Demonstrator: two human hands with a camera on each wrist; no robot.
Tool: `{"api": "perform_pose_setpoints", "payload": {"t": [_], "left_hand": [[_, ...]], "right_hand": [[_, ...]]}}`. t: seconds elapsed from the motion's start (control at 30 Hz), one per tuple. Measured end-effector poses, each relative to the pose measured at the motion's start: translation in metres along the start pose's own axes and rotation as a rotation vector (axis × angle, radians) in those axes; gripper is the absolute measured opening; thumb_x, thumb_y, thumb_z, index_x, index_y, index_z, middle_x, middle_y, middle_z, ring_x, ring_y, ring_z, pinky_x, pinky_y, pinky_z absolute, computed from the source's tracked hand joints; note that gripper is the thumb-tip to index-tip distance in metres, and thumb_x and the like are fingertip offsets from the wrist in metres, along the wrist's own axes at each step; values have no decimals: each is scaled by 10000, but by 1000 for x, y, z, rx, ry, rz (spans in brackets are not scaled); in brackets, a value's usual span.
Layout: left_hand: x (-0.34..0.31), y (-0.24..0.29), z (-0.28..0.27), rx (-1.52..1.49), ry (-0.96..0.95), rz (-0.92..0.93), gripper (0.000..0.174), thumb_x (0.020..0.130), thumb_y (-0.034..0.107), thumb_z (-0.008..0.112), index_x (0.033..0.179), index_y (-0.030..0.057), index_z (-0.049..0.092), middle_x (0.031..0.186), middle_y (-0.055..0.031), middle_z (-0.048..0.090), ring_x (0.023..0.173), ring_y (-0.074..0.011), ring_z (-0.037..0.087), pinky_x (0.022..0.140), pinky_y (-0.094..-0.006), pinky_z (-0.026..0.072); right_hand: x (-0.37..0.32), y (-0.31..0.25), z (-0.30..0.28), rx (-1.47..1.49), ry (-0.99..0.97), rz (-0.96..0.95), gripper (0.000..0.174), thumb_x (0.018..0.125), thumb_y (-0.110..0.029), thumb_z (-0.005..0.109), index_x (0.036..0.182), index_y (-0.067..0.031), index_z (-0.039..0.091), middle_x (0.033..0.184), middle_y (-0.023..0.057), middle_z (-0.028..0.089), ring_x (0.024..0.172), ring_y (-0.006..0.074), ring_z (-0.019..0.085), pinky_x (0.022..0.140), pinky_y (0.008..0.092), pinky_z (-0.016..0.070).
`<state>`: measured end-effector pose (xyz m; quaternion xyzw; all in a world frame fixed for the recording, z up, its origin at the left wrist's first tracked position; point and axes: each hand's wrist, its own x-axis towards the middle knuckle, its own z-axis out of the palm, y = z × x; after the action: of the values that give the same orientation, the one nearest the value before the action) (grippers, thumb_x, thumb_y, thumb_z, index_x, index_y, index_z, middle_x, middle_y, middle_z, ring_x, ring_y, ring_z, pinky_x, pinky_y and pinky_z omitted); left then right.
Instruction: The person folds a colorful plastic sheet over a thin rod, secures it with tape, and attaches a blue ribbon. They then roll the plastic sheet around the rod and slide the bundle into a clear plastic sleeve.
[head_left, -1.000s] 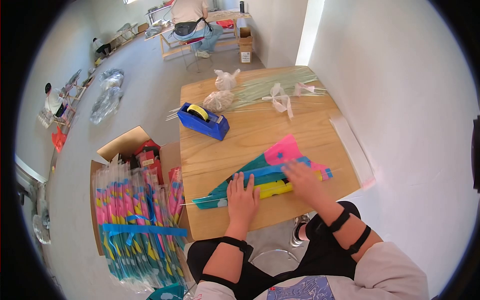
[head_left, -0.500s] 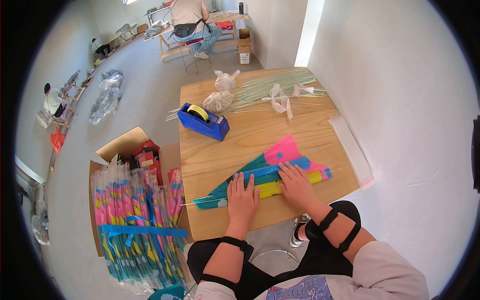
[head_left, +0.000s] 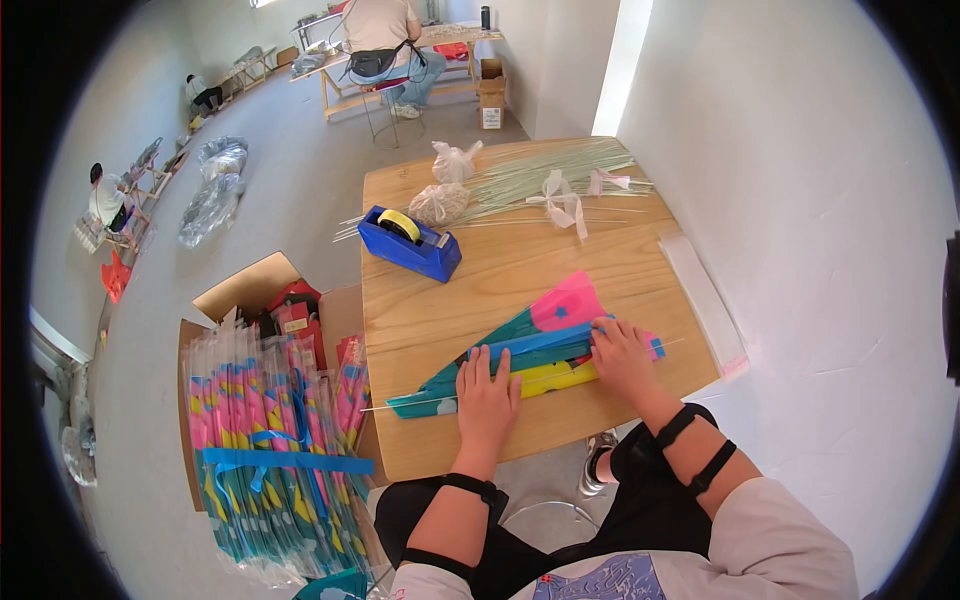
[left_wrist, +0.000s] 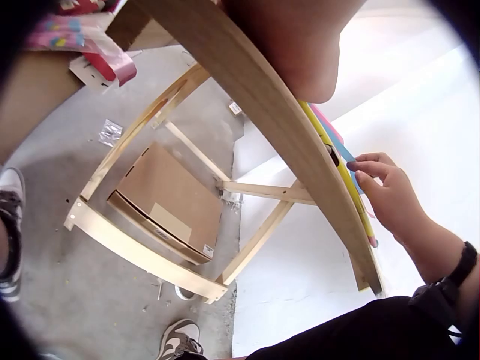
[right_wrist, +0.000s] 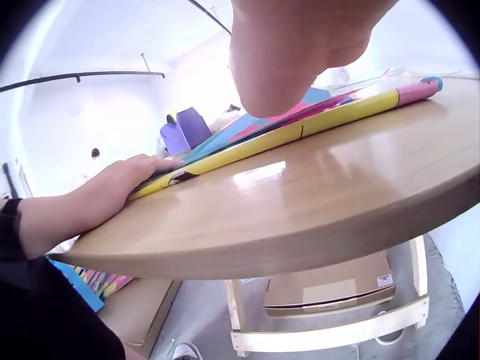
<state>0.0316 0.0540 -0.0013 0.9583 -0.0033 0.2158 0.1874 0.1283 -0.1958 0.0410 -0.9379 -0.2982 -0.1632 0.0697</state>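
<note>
A folded kite (head_left: 565,300) in pink, teal, blue and yellow lies near the table's front edge, with a thin pale rod (head_left: 425,403) along it. My left hand (head_left: 488,395) rests on its middle, fingers straight and fingertips over the blue strip (head_left: 545,340). Farther right, my right hand (head_left: 625,360) is at the same blue strip. In the left wrist view the right hand's (left_wrist: 386,191) thumb and forefinger pinch the blue edge. The yellow rolled edge (right_wrist: 300,136) runs beneath the right hand in the right wrist view.
A blue tape dispenser (head_left: 410,245), tied bags (head_left: 438,203) and a bundle of thin rods (head_left: 540,175) lie farther back on the wooden table (head_left: 500,290). Left of it, a carton (head_left: 255,290) holds packed kites (head_left: 275,430). A wall (head_left: 800,250) stands to the right.
My right hand first came down onto the kite, then slid right along the blue strip and its fingers bent onto it. The left hand stays in place.
</note>
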Motion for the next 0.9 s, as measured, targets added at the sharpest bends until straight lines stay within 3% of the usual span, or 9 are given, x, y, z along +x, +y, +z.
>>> {"api": "perform_pose_setpoints", "payload": {"t": [0.23, 0.33, 0.5, 0.6, 0.9], "left_hand": [[0, 1, -1, -4, -8, 0, 483, 1022, 308, 619, 1441, 69, 624, 1482, -260, 540, 1428, -429, 466, 1190, -537, 346], [0, 0, 0, -5, -6, -1, 485, 1020, 309, 621, 1442, 70, 624, 1486, -262, 535, 1430, -433, 463, 1190, -536, 346], [0, 1, 0, -10, 3, 0, 484, 1017, 303, 627, 1439, 67, 624, 1487, -262, 532, 1429, -435, 464, 1189, -538, 350], [-1, 0, 0, -16, 9, 1, 481, 1015, 298, 629, 1437, 65, 625, 1484, -262, 534, 1427, -436, 465, 1186, -538, 355], [1, -1, -1, -6, 2, 17, 493, 993, 271, 654, 1435, 56, 618, 1467, -264, 545, 1410, -442, 477, 1169, -542, 370]], "right_hand": [[-7, 10, 11, 28, 57, -18, 228, 923, -104, 653, 1126, -17, 709, 1288, 78, 654, 1202, 272, 601, 1013, 434, 459], [-13, 10, 13, 66, 14, 0, 289, 934, -148, 666, 1193, -19, 680, 1350, 98, 664, 1270, 292, 588, 1041, 448, 449], [-20, 3, 8, 1, -74, 144, 489, 969, -337, 673, 1351, -44, 590, 1469, 127, 632, 1445, 315, 494, 1170, 519, 309], [-23, 2, 10, -22, -32, 150, 472, 986, -359, 655, 1337, -49, 601, 1454, 133, 643, 1469, 302, 472, 1181, 532, 273], [-17, 19, 12, 78, -100, 142, 432, 997, -337, 637, 1311, -44, 595, 1397, 144, 665, 1345, 277, 589, 1160, 530, 311]]}}
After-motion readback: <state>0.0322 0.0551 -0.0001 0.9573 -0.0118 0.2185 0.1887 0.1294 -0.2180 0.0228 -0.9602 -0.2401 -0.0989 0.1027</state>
